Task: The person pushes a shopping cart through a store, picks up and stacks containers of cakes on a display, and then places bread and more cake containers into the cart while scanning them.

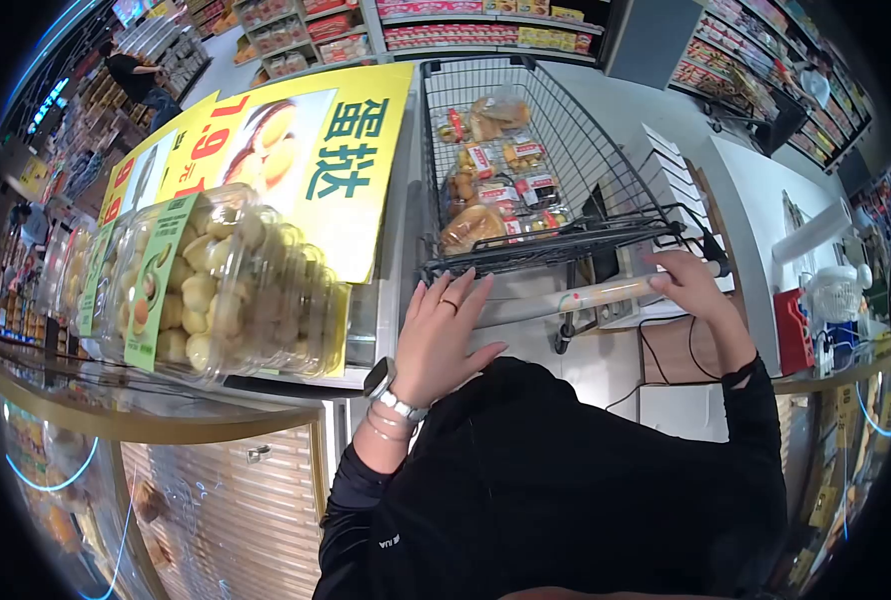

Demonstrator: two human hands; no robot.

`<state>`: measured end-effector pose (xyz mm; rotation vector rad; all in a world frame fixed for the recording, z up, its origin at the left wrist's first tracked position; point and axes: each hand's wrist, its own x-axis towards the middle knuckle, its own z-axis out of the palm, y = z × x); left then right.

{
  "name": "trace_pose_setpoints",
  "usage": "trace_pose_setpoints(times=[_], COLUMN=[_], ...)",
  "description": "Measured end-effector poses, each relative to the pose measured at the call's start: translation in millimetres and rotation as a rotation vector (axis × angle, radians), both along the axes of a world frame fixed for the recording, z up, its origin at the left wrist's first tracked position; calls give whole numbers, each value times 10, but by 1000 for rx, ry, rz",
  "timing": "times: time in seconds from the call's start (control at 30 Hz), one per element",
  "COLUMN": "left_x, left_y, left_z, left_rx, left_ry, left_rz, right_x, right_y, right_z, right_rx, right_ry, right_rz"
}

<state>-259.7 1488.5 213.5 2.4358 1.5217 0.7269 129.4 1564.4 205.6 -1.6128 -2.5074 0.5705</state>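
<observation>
My left hand (434,335), with a ring, a watch and bracelets on that arm, lies over the left end of the shopping cart handle (596,297). Its fingers are stretched out and the thumb stands apart. Near the handle's right end, my right hand (696,287) is closed around the pale bar. Beyond the handle is the black wire shopping cart (586,130). Packaged foods lie inside it, among them a bagged bread (474,229), another bread pack (501,115) and several clear boxes with red-and-white labels (503,195).
Clear boxes of round pastries (206,290) are stacked on the left counter by a yellow price sign (366,130). At right stand a white counter (741,200) and a small white fan (838,293). Stocked shelves (491,35) line the back; a person (134,80) stands far left.
</observation>
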Motion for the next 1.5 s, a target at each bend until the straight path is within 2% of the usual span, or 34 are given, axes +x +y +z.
trace_pose_setpoints(times=[0.03,0.1,0.13,0.17,0.23,0.3,0.43,0.5,0.53,0.57,0.63,0.7,0.77,0.8,1.0,1.23,1.3,1.5], left_x=[89,230,273,314,395,405,468,473,487,505,545,578,613,635,757,924,951,1120], left_y=[56,166,221,256,306,293,255,236,218,198,146,83,34,-8,-299,-793,-957,-1565], left_z=[-74,-211,-259,-251,-195,-234,-247,-270,-265,-263,-260,-276,-296,-303,-305,-304,-325,-270], left_rx=[-2,-133,-11,-11,-376,-198,-191,-177,-174,-172,-166,-152,-152,-142,-151,-112,-88,-73], left_ry=[-2,283,258,264,398,373,438,453,462,470,484,466,462,463,434,454,440,418], left_rz=[-14,65,67,59,146,145,202,198,206,217,239,254,273,289,322,345,344,363], right_x=[-8,-37,-33,-20,18,76,367,580,652,721,830,844,829,843,923,1079,1135,1245], right_y=[-30,-57,-56,-56,-61,-38,80,197,238,255,321,253,193,142,-163,-691,-864,-1473], right_z=[13,41,20,12,-3,13,-6,111,211,189,97,-35,-64,-100,-160,-164,-160,-96], right_rx=[-2,139,170,169,226,202,77,291,424,420,197,215,36,144,119,215,256,259], right_ry=[-2,-73,-57,-53,-82,-70,84,167,62,66,1,-31,-132,-81,-175,-155,-73,-95], right_rz=[-14,142,154,146,162,162,259,316,341,351,437,526,326,333,232,237,247,216])
